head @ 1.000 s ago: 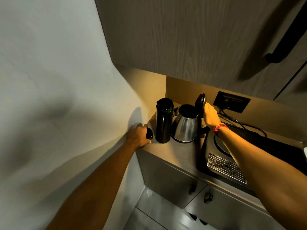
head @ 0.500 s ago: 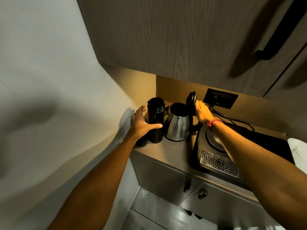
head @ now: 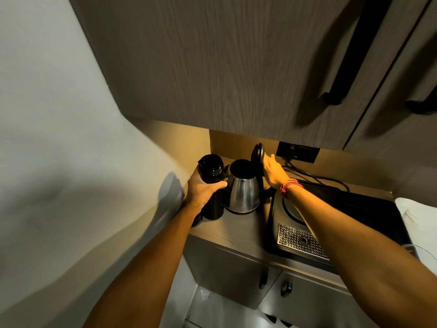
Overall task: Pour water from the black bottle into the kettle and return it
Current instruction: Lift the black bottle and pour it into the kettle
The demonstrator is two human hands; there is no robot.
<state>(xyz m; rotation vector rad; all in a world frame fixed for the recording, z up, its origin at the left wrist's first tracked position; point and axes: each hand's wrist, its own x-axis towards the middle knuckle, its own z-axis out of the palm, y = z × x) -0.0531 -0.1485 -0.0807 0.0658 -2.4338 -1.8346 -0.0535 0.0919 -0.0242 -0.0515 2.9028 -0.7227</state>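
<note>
Left hand (head: 205,188) grip wraps black bottle (head: 211,185); right hand (head: 274,172) flat (fingers spread) against kettle lid (head: 258,155).

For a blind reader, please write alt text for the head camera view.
A left hand grips an uncapped black bottle standing on a counter beside a steel kettle, while the right hand holds the kettle lid open.

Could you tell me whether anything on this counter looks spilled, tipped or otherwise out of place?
Nothing stands out: the black bottle and kettle stand upright, and the countertop shows no visible spill. The kettle lid is simply open.
</note>
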